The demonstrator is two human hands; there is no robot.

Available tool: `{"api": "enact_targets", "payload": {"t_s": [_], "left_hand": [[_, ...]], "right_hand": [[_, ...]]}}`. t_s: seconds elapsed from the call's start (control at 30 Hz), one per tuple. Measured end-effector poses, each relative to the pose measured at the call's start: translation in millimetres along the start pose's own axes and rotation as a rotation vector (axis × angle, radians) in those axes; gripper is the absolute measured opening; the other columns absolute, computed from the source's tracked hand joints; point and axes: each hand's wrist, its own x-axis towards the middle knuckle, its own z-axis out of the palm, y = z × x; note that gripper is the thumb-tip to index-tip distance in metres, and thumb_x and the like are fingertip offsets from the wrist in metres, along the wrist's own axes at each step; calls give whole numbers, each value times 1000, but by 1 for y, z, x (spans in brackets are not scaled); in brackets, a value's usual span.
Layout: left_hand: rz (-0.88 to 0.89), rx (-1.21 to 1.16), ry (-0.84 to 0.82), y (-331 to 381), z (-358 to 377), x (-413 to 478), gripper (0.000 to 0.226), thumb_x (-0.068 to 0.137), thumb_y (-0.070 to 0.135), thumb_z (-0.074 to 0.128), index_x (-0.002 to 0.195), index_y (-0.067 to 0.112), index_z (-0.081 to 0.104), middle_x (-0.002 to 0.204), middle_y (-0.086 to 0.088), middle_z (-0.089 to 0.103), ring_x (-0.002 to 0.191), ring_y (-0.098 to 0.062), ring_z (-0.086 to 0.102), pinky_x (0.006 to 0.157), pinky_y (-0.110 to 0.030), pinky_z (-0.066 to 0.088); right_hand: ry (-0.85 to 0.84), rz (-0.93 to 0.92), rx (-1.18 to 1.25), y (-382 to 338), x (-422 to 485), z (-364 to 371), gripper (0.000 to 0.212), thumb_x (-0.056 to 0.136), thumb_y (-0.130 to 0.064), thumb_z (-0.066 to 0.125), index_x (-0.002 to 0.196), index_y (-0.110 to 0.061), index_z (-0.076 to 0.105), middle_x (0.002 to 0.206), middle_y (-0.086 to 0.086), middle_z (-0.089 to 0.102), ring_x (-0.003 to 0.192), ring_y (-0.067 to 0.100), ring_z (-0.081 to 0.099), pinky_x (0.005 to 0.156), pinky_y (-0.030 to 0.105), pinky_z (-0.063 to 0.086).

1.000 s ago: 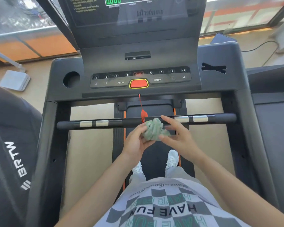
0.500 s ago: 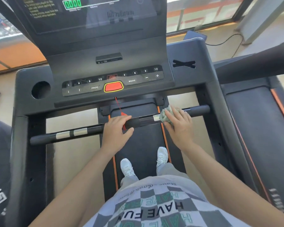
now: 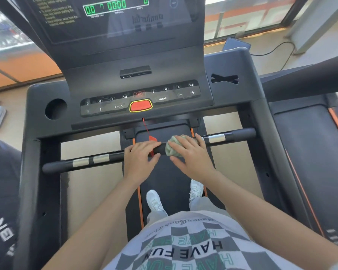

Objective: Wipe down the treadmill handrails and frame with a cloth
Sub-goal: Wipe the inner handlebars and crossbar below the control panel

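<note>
Now sweeping leftward: pressing the green cloth (image 3: 174,146) onto the middle of the front handrail (image 3: 241,134) with the right hand (image 3: 192,155), fingers laid flat, already clear of the right-end silver sensor (image 3: 215,137). Gripping the bar alongside with the left hand (image 3: 139,155). Left half probably next.

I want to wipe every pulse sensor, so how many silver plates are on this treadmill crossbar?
3. Two plates left of the left hand, one right of the right hand. Another may be hidden under that hand.
</note>
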Motion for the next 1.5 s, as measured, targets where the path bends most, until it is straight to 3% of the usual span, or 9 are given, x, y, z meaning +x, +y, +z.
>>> {"api": "enact_targets", "payload": {"t_s": [0.3, 0.57, 0.67, 0.8, 0.9, 1.07, 1.17, 1.37, 1.5], "left_hand": [[-44, -74, 36, -2, 7, -1, 32, 86, 32, 74, 117, 40, 70, 120, 23, 69, 112, -7, 60, 96, -31, 30], [-28, -61, 64, -4, 9, -1, 36, 84, 30, 78, 119, 37, 70, 120, 20, 70, 113, -8, 61, 95, -29, 29], [-37, -47, 73, -2, 10, -2, 36, 84, 27, 77, 118, 36, 70, 119, 19, 70, 114, -11, 62, 98, -33, 31], [-83, -37, 107, 8, 13, -3, 33, 81, 24, 71, 114, 31, 72, 108, 13, 73, 104, -18, 63, 104, -42, 38], [-142, -44, 106, 17, 15, -3, 34, 78, 26, 62, 111, 29, 71, 104, 10, 73, 99, -20, 62, 105, -49, 39], [-179, -11, 81, 25, 12, -1, 32, 78, 18, 70, 109, 29, 70, 93, 12, 71, 95, -21, 62, 101, -44, 41], [-191, 8, 81, 29, 11, -1, 33, 78, 16, 71, 109, 27, 70, 90, 11, 70, 92, -22, 62, 95, -41, 42], [-218, 44, 56, 37, 10, -2, 32, 78, 18, 71, 109, 25, 70, 98, 8, 71, 95, -24, 62, 96, -44, 45], [-230, 64, 33, 43, 7, -1, 32, 78, 28, 64, 109, 24, 70, 103, 7, 72, 99, -26, 64, 93, -43, 46]], "right_hand": [[115, 221, -132, 34, -24, -9, 37, 97, -36, 54, 131, -26, 63, 141, 1, 58, 133, 27, 51, 113, 53, 27], [26, 97, -123, -22, -1, 15, 38, 102, -39, 46, 138, -29, 56, 143, -1, 55, 137, 26, 47, 116, 54, 23], [55, 120, -195, -2, -8, 8, 37, 103, -39, 46, 138, -32, 55, 141, -4, 55, 135, 24, 48, 116, 54, 24], [164, 295, -263, 50, -24, -14, 31, 101, -34, 51, 129, -30, 62, 135, -4, 60, 127, 23, 54, 108, 53, 32], [196, 414, -321, 89, -37, -34, 31, 100, -32, 51, 128, -26, 62, 132, 0, 62, 122, 25, 57, 109, 55, 29], [203, 482, -371, 98, -46, -41, 35, 100, -31, 46, 130, -24, 61, 135, 2, 60, 133, 27, 49, 111, 54, 27], [246, 427, -323, 74, -37, -25, 31, 99, -29, 51, 127, -22, 63, 136, 0, 61, 134, 26, 50, 108, 52, 31], [225, 117, -289, 49, -39, -6, 40, 91, -22, 66, 130, -25, 61, 141, -1, 58, 131, 26, 52, 106, 50, 38], [311, 196, -338, 85, -46, -23, 37, 89, -17, 64, 125, -27, 64, 133, -3, 63, 125, 26, 55, 102, 49, 37]]}}
